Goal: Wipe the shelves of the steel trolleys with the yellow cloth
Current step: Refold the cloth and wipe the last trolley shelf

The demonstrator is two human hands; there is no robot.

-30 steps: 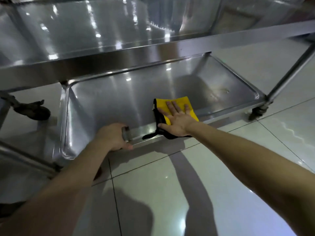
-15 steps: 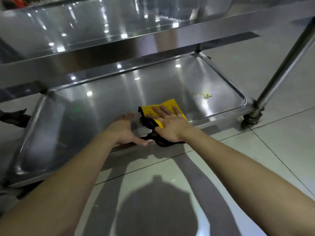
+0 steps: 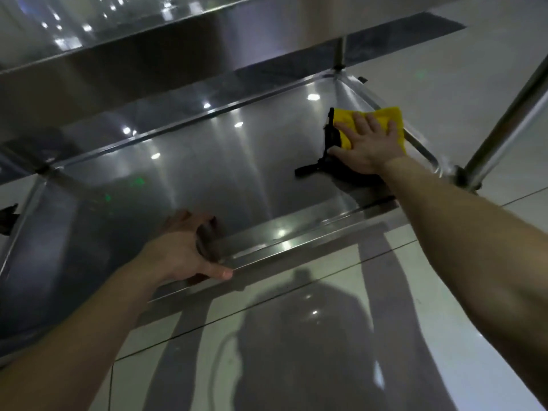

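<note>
The right hand (image 3: 366,146) lies flat with fingers spread, pressing the yellow cloth (image 3: 382,115) onto the lower shelf (image 3: 222,173) in its far right corner. The left hand (image 3: 184,250) grips the shelf's front rim (image 3: 296,241), fingers curled over it and thumb along the outer edge. The palm hides much of the cloth, and a black edge trails out beside the wrist. The upper shelf (image 3: 148,54) is cut off at the top. The foot of the trolley leg (image 3: 510,123) is blurred.

Cloth (image 3: 382,113): bright yellow, with black trim and black strap.
Shelf (image 3: 207,179): silver-grey steel, dotted with white glints and green spots.
Floor (image 3: 462,78): pale grey tiles, thin dark joints.
Post (image 3: 510,120): silver.
</note>
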